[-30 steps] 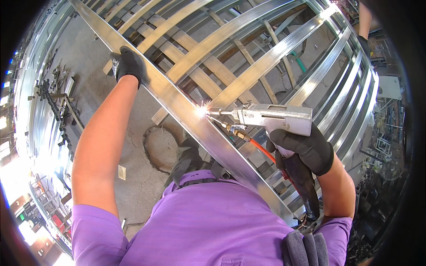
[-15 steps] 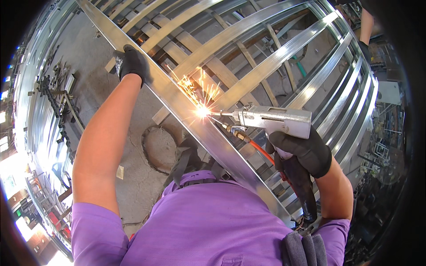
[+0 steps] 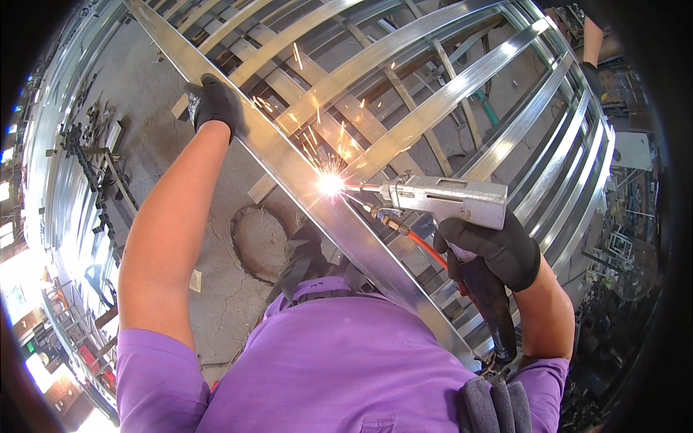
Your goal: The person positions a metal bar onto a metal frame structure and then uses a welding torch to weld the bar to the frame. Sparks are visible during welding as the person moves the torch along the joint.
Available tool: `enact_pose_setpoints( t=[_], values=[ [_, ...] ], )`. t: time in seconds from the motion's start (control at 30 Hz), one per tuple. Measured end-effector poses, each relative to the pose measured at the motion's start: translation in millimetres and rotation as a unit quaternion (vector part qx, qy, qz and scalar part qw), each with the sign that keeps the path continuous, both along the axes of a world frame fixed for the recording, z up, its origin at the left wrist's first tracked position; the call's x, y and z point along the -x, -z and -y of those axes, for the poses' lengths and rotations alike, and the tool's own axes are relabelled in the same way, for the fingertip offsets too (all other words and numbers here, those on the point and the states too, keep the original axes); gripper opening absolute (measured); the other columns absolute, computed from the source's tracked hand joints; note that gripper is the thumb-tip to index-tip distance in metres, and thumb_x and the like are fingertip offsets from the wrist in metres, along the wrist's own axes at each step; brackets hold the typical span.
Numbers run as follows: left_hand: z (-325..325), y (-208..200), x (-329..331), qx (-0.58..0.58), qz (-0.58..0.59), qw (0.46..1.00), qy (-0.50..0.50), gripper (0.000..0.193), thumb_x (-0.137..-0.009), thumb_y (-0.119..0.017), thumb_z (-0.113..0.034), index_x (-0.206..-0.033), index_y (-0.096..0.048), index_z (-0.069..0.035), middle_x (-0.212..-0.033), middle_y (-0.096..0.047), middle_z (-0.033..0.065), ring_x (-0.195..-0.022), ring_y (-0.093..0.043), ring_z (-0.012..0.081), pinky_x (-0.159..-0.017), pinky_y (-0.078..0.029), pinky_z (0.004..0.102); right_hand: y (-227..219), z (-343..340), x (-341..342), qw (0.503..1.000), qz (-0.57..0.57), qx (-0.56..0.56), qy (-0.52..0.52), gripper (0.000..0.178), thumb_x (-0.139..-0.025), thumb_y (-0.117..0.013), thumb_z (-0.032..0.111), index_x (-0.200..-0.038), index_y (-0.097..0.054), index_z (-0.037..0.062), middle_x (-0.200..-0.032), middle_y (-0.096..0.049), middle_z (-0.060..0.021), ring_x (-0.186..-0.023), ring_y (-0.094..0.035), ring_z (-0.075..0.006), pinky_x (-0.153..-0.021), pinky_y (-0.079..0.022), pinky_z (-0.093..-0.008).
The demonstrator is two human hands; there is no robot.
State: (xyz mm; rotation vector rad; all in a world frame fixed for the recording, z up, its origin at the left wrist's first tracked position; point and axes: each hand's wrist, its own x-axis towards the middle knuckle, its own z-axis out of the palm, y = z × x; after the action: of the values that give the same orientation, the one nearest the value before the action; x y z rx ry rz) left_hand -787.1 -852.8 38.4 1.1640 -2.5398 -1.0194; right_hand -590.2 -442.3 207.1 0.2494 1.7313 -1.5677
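Observation:
My right hand (image 3: pixel 497 249), in a black glove, is wrapped round the pistol grip of a silver welding gun (image 3: pixel 451 198). The gun's tip points left at a long, flat metal bar (image 3: pixel 289 166) and ends in a white glare with orange sparks. Close below the tip runs a brass nozzle (image 3: pixel 386 218) on an orange hose (image 3: pixel 426 245). My left hand (image 3: pixel 215 107), gloved too, is closed over the same bar, up and left of the glare; its fingertips are partly hidden. Several shiny crossbars (image 3: pixel 447 108) meet the bar from the right. Glare hides the joint itself.
A dark metal ring (image 3: pixel 234 242) lies on the concrete floor left of the bar. Metal scraps (image 3: pixel 94 166) are piled farther left. Another person's arm (image 3: pixel 593 40) with a gloved hand reaches in at the upper right. Grey spare gloves (image 3: pixel 498 408) hang at my lower right.
The sparks fly wider and higher now, and the glare at the tip is larger. Both my hands and the gun stay nearly where they were.

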Motion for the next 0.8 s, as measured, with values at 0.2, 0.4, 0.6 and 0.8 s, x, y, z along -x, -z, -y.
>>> enact_pose_setpoints(
  t=[0.2,0.4,0.6,0.8],
  values=[
    [-2,-4,-2,-0.014,-0.002,1.000,-0.004,0.059,-0.107,-0.036,-0.042,-0.146,-0.048,0.001,-0.144,-0.061,0.0294,-0.129,-0.063,0.0479,-0.108,-0.051,0.0557,-4,1,0,1.000,0.007,-0.004,0.003,0.047,-0.099,-0.070,0.009,-0.144,-0.061,0.0006,-0.099,-0.073,-0.0078,-0.086,-0.068,-0.0147,-0.075,-0.057,-0.0311],
    [-4,-9,-6,-0.021,0.000,1.000,-0.008,0.058,-0.107,-0.039,-0.044,-0.144,-0.048,-0.001,-0.142,-0.062,0.0276,-0.129,-0.063,0.0469,-0.107,-0.052,0.0554,-11,5,1,1.000,0.016,-0.016,0.002,0.045,-0.100,-0.072,0.012,-0.142,-0.061,-0.0005,-0.096,-0.072,-0.0067,-0.075,-0.069,-0.0141,-0.067,-0.057,-0.0301],
    [-11,-16,-11,-0.041,-0.024,0.999,0.003,0.060,-0.106,-0.041,-0.047,-0.146,-0.049,-0.002,-0.143,-0.062,0.0279,-0.129,-0.063,0.0463,-0.107,-0.052,0.0557,-10,3,1,0.999,0.032,-0.019,0.004,0.047,-0.101,-0.073,0.015,-0.144,-0.060,-0.0005,-0.094,-0.072,-0.0068,-0.068,-0.069,-0.0152,-0.063,-0.056,-0.0302],
    [5,4,-1,-0.023,-0.013,1.000,-0.010,0.062,-0.106,-0.041,-0.047,-0.149,-0.047,-0.003,-0.145,-0.062,0.0278,-0.129,-0.063,0.0463,-0.107,-0.051,0.0554,-15,6,1,0.999,0.046,-0.013,0.014,0.050,-0.100,-0.072,0.014,-0.147,-0.059,0.0001,-0.091,-0.071,-0.0071,-0.066,-0.069,-0.0162,-0.062,-0.056,-0.0307]
  ],
)
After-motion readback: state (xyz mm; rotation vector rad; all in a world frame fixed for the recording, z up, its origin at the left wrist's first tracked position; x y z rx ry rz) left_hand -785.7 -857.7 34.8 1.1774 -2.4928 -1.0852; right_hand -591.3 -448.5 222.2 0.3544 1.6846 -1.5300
